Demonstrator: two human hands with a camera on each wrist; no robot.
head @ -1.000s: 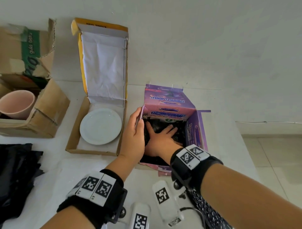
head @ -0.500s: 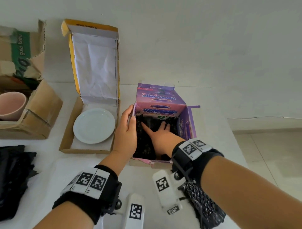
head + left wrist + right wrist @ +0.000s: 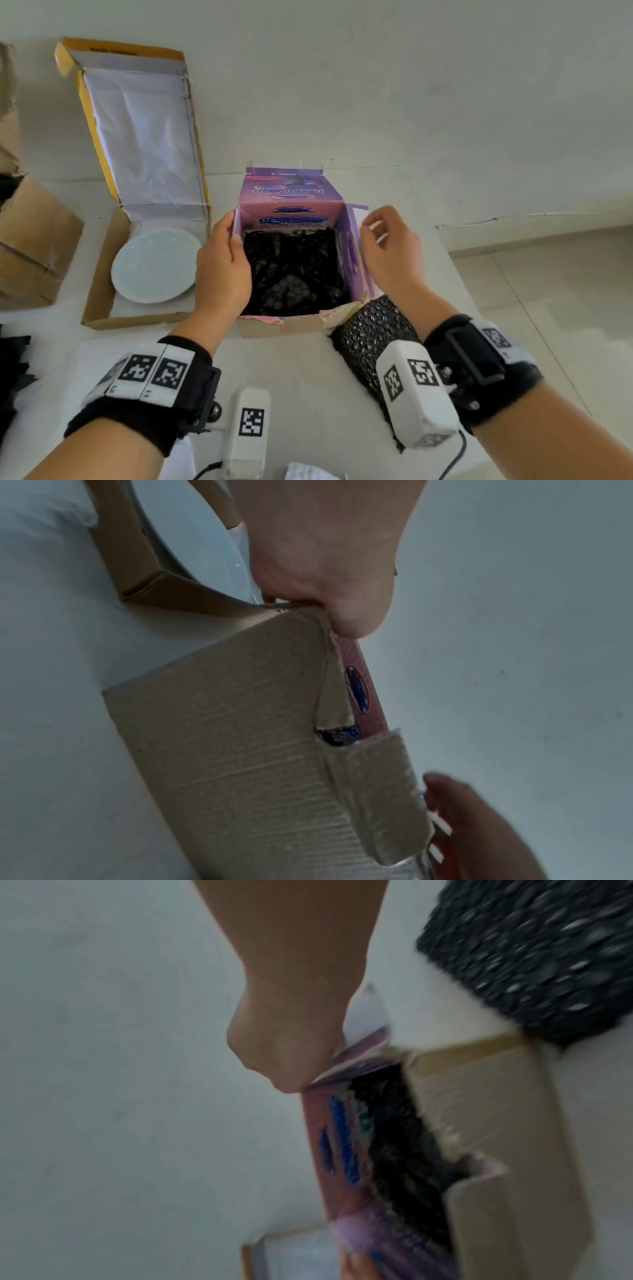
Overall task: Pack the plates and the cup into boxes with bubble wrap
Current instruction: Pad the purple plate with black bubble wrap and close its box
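A purple box (image 3: 291,205) stands open at the table's middle, its floor lined with black bubble wrap (image 3: 291,270). My left hand (image 3: 228,236) grips the box's left wall, thumb inside; the left wrist view shows that hand (image 3: 325,607) curled over the cardboard edge (image 3: 222,723). My right hand (image 3: 371,228) pinches the box's right flap (image 3: 356,214); the right wrist view shows this hand (image 3: 291,1066) holding the flap (image 3: 365,1015). A white plate (image 3: 156,265) lies in a flat brown box (image 3: 102,301) with its lid raised. The cup is out of view.
A curled piece of black bubble wrap (image 3: 373,339) lies against the purple box's front right corner. A brown carton (image 3: 34,246) sits at the far left, and more black wrap (image 3: 10,377) lies at the left edge. The table's right edge (image 3: 459,274) drops to a tiled floor.
My right hand has come out of the purple box and taken hold of its right flap. The left hand stays on the left wall. The view has shifted, and the cup has left it.
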